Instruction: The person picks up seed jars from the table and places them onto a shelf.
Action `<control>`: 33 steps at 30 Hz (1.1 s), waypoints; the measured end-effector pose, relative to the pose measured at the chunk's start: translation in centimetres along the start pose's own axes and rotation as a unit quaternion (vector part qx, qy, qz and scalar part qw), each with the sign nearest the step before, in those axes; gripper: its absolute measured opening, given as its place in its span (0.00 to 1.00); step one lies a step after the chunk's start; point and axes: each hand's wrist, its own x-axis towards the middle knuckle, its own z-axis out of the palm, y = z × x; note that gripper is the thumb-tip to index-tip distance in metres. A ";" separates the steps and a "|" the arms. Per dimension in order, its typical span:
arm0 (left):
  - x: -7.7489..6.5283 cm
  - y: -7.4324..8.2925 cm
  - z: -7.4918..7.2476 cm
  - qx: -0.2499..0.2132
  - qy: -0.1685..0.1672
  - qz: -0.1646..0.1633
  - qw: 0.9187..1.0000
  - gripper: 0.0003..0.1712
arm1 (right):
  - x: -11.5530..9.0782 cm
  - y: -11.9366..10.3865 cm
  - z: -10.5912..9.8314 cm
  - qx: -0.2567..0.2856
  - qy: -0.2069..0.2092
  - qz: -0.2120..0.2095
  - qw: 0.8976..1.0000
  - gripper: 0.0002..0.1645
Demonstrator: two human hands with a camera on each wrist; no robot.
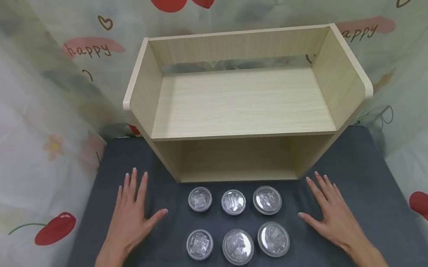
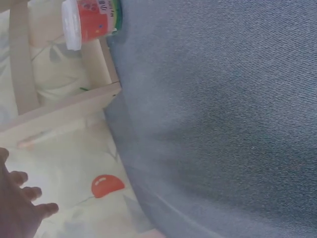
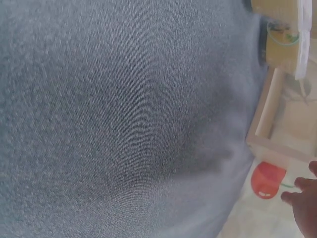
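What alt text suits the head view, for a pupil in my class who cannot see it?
A person's left hand and right hand, fingers spread, flank six round, clear-lidded containers in two rows of three on a dark table. Behind stands a pale wooden two-level shelf, with cherry-printed fabric beyond.

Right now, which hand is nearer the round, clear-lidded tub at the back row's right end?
The right hand: right of that tub, not touching it. The left hand is farther off, to the tub's left.
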 end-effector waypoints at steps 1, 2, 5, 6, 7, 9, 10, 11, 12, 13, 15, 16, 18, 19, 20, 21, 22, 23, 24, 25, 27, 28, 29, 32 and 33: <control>0.1 0.0 -0.1 -0.006 0.004 0.003 1.000 0.64 | 0.0 -0.1 0.0 0.005 0.002 -0.002 1.000 0.59; 0.2 0.1 -0.2 -0.012 0.006 0.005 1.000 0.64 | 0.1 -0.2 0.0 0.013 0.004 -0.002 1.000 0.59; 0.4 0.3 -0.5 -0.026 0.013 0.011 1.000 0.64 | 0.1 -0.7 0.1 0.041 0.013 -0.005 0.999 0.60; 0.5 0.4 -0.6 -0.029 0.012 0.011 0.999 0.64 | 0.1 -0.9 0.2 0.051 0.016 -0.005 0.999 0.60; 0.6 0.5 -0.7 -0.032 0.013 0.012 0.999 0.65 | 0.1 -1.0 0.2 0.062 0.015 -0.002 0.998 0.60; 0.8 0.7 -0.9 -0.042 0.013 0.010 0.999 0.65 | 0.1 -1.4 0.3 0.085 0.013 0.002 0.996 0.61; 0.9 0.8 -1.0 -0.047 0.014 0.009 0.999 0.65 | 0.0 -1.5 0.4 0.095 0.011 0.004 0.995 0.61; 0.9 0.9 -1.0 -0.053 0.016 0.009 0.998 0.66 | 0.0 -1.7 0.4 0.105 0.009 0.005 0.994 0.61; 1.0 1.0 -1.1 -0.062 0.017 0.007 0.998 0.66 | 0.0 -1.8 0.5 0.113 0.008 0.004 0.994 0.61; 1.1 1.2 -1.2 -0.069 0.020 0.007 0.997 0.66 | -0.1 -1.9 0.5 0.122 0.007 0.004 0.992 0.61; 1.3 1.5 -1.3 -0.082 0.027 0.007 0.996 0.66 | -0.1 -2.2 0.5 0.138 0.013 -0.003 0.990 0.60; 1.4 1.6 -1.3 -0.087 0.030 0.008 0.996 0.66 | -0.2 -2.3 0.6 0.143 0.017 -0.007 0.989 0.60; 1.6 1.8 -1.5 -0.094 0.037 0.009 0.995 0.66 | -0.2 -2.6 0.6 0.157 0.025 -0.015 0.987 0.60; 1.7 1.8 -1.5 -0.097 0.040 0.011 0.994 0.66 | -0.2 -2.7 0.7 0.164 0.028 -0.019 0.986 0.59; 1.8 1.8 -1.6 -0.100 0.043 0.012 0.994 0.66 | -0.3 -2.8 0.7 0.169 0.032 -0.022 0.985 0.59; 1.9 1.8 -1.7 -0.104 0.045 0.013 0.994 0.66 | -0.2 -3.0 0.8 0.174 0.034 -0.024 0.984 0.58; 2.0 1.8 -1.8 -0.107 0.048 0.015 0.993 0.66 | -0.2 -3.1 0.8 0.179 0.036 -0.026 0.983 0.58; 2.1 1.9 -1.9 -0.111 0.050 0.016 0.992 0.66 | -0.2 -3.2 0.9 0.184 0.036 -0.025 0.982 0.58; 2.2 1.9 -2.1 -0.115 0.052 0.017 0.992 0.66 | -0.2 -3.3 0.9 0.187 0.036 -0.024 0.981 0.58; 2.4 1.9 -2.2 -0.120 0.053 0.019 0.991 0.66 | -0.2 -3.4 0.9 0.191 0.036 -0.021 0.981 0.57; 2.7 2.0 -2.6 -0.128 0.056 0.022 0.990 0.65 | -0.2 -3.5 0.9 0.197 0.038 -0.018 0.980 0.58; 2.8 2.1 -2.8 -0.131 0.058 0.024 0.989 0.65 | -0.2 -3.7 1.0 0.201 0.039 -0.017 0.979 0.58; 3.0 2.2 -3.0 -0.136 0.059 0.026 0.989 0.65 | -0.1 -3.8 1.0 0.204 0.038 -0.015 0.978 0.58; 3.4 2.2 -3.7 -0.146 0.068 0.039 0.986 0.63 | -0.3 -4.3 1.0 0.211 0.035 -0.016 0.977 0.58; 3.5 2.2 -3.9 -0.150 0.071 0.045 0.985 0.63 | -0.4 -4.5 1.1 0.214 0.034 -0.019 0.976 0.58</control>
